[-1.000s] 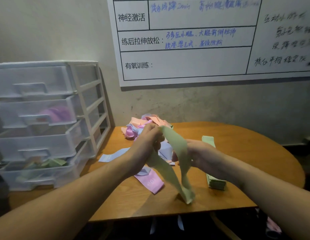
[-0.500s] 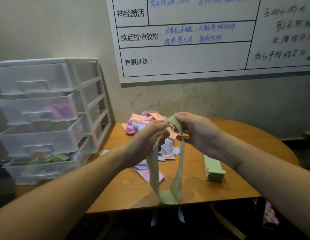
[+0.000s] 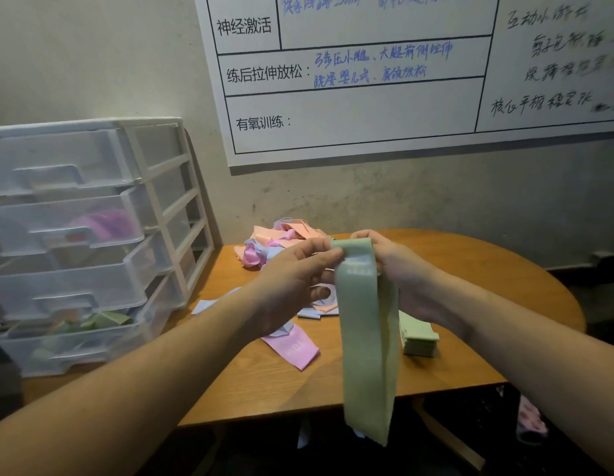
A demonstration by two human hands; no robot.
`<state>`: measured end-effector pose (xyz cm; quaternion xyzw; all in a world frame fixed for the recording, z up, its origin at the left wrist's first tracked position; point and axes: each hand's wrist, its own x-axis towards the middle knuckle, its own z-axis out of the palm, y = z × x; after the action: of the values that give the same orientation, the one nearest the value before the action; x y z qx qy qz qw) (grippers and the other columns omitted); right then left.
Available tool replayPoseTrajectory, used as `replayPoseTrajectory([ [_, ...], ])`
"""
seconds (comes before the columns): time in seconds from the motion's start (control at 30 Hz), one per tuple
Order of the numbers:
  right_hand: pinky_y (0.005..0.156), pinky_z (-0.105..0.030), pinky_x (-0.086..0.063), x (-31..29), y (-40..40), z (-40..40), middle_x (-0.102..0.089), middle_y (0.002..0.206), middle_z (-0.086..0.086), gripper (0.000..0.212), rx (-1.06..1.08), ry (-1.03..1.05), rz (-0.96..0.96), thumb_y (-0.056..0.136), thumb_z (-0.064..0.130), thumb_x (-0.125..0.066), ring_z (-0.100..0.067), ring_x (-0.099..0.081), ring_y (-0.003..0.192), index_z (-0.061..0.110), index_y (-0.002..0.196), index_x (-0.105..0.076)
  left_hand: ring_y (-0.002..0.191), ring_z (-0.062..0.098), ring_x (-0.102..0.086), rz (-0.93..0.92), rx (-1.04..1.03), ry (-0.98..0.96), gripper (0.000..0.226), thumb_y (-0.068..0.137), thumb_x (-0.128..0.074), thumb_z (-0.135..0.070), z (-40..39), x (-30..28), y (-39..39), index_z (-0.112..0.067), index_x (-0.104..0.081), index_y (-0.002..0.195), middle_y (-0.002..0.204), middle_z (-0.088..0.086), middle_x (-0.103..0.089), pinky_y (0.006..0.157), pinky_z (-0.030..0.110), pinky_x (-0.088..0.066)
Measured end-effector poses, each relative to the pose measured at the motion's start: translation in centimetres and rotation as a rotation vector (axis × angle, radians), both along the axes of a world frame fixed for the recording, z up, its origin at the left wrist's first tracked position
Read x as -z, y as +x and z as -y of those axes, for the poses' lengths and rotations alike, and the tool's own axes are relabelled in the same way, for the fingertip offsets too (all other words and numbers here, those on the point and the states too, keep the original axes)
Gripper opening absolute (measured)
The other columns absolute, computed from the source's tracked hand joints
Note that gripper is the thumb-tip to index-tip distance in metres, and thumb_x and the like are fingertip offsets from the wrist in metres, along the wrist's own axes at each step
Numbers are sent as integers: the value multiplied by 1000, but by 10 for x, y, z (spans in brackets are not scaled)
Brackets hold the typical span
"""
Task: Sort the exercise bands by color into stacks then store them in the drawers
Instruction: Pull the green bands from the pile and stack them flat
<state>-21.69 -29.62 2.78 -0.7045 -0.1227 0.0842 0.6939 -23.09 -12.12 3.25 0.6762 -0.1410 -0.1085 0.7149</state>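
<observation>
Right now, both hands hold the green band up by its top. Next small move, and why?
Probably lower the pale green flat rubber band, pinched by the left hand and right hand, onto the stack of folded green bands beside it: same colour, hanging straight.

Left arm: bare forearm comes in from the lower left corner and rises toward the middle, over the bench's front edge.
Left hand [image 3: 292,283]: back of the hand faces the camera; thumb and fingers curl in a pinching grip on the top left edge of the green band [image 3: 367,338].
Right arm: bare forearm enters from the lower right and angles up and inward.
Right hand [image 3: 398,273]: fingers curl over the band's top right edge, held level with the left hand.
Spacing: the two hands sit close together, the band's width between them, raised above the bench.
</observation>
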Motion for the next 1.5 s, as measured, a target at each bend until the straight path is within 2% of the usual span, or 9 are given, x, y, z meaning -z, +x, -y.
replayPoseTrajectory([
  [0.13,78,-37,-52,5,0,2,-72,97,-9,25,0,1,61,100,33,-56,-22,-68,86,16,116,-64,89,25,-64,66,-114,14,27,98,-62,-22,10,3,3,-1,-61,116,105,17,-68,85,37,-54],
  [0.23,96,-46,-46,10,3,9,-72,111,-10,42,9,17,65,100,40,-44,-29,-62,109,17,122,-70,93,26,-68,134,-190,48,24,98,-62,-22,14,5,5,-4,-61,114,111,19,-69,85,39,-60],
  [0.33,88,-38,-45,12,3,15,-68,102,-7,49,-8,142,3,101,40,-36,-22,-59,97,10,124,-68,96,25,-70,178,-254,40,13,100,-60,-18,17,5,6,-10,-58,110,109,15,-69,80,36,-61],
  [0.57,77,-30,-60,15,1,20,-74,108,-8,35,85,83,89,101,41,-53,-20,-72,96,15,119,-70,107,21,-67,249,-297,109,18,101,-59,-18,22,8,7,-24,-58,118,114,7,-63,88,43,-60],
  [0.77,83,-37,-59,15,1,28,-73,107,-15,20,178,122,132,99,22,-61,-22,-71,93,9,113,-69,98,19,-65,409,-326,252,15,101,-58,-22,26,12,5,-27,-54,114,105,-4,-61,79,39,-62],
  [1.03,80,-33,-59,12,-2,36,-75,94,0,8,249,1,324,93,19,-70,-16,-69,92,19,98,-76,93,15,-66,584,-274,315,14,101,-56,-16,32,21,3,-25,-53,110,103,-6,-61,69,24,-59],
  [1.23,69,-23,-60,6,-5,41,-75,88,2,8,221,-31,390,93,14,-68,-8,-70,86,14,97,-75,81,8,-66,486,-245,185,21,99,-61,-17,37,25,6,-21,-47,115,99,7,-62,65,22,-54],
  [1.37,66,-23,-58,2,-4,44,-75,87,1,9,188,11,365,95,16,-66,-10,-70,81,14,98,-75,101,8,-64,398,-166,208,33,92,-67,-44,40,26,10,-31,-54,119,117,-4,-63,79,24,-53],
  [1.5,77,-33,-58,-2,1,48,-74,93,1,15,201,18,332,96,26,-64,-16,-69,91,17,104,-74,111,8,-66,218,-11,135,29,97,-62,-30,46,30,11,-33,-53,125,116,-11,-70,95,33,-55],
])
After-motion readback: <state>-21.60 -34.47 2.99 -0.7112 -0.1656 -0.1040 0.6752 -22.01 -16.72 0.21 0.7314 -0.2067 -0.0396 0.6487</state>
